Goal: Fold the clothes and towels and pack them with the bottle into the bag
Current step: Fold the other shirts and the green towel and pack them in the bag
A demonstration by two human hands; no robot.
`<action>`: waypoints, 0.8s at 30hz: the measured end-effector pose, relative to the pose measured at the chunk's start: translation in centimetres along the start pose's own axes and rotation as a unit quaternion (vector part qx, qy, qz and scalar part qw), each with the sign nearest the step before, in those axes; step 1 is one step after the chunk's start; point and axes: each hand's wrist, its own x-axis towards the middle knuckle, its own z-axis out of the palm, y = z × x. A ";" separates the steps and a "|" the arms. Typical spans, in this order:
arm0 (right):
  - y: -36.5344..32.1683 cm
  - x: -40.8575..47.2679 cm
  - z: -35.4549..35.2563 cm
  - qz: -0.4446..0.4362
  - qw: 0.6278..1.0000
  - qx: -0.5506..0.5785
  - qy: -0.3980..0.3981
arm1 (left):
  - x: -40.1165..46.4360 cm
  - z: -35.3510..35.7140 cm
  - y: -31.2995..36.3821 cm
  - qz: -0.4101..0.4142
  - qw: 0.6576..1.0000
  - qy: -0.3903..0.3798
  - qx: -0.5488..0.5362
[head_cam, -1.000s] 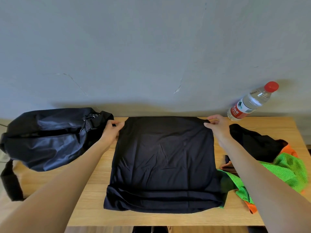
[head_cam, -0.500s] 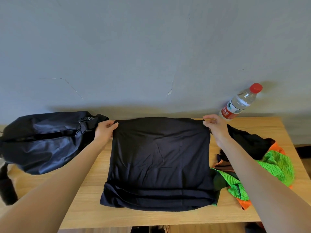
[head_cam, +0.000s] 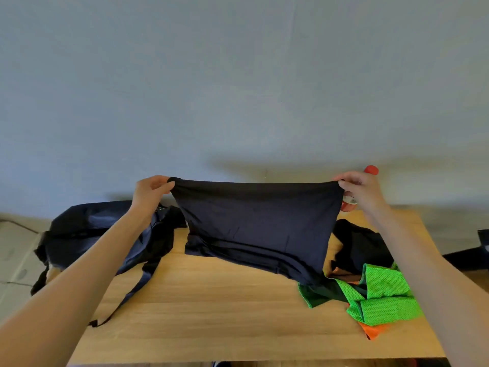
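Observation:
A dark folded garment (head_cam: 259, 229) hangs lifted by its far edge, its lower part still trailing on the wooden table (head_cam: 225, 313). My left hand (head_cam: 150, 192) pinches its left top corner and my right hand (head_cam: 362, 192) pinches its right top corner. The black bag (head_cam: 87, 234) lies at the table's left end, its strap (head_cam: 137, 287) trailing across the wood. The bottle's red cap (head_cam: 371, 170) peeks out behind my right hand; most of the bottle is hidden.
A heap of clothes sits at the right: a black piece (head_cam: 362, 245), a bright green mesh vest (head_cam: 383, 298) with orange trim (head_cam: 373, 332). A grey wall stands right behind the table. Bare wood lies in front of the garment.
Both hands have raised the garment's far edge off the table and toward me, so it now hangs instead of lying flat. The view has tilted and shifted.

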 end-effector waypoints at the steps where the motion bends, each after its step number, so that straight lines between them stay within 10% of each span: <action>1: -1.0 -0.1 -0.3 -0.014 1.000 -0.014 -0.003 | -0.1 -0.5 0.9 0.013 1.000 0.008 0.006; 12: -11.2 -3.1 -3.2 -0.108 0.992 -0.058 -0.021 | -3.9 -5.2 7.8 0.042 0.992 -0.011 -0.123; 24: -3.6 -10.1 -4.3 -0.123 0.979 -0.154 -0.053 | -13.1 -7.0 3.3 0.014 0.999 -0.033 -0.007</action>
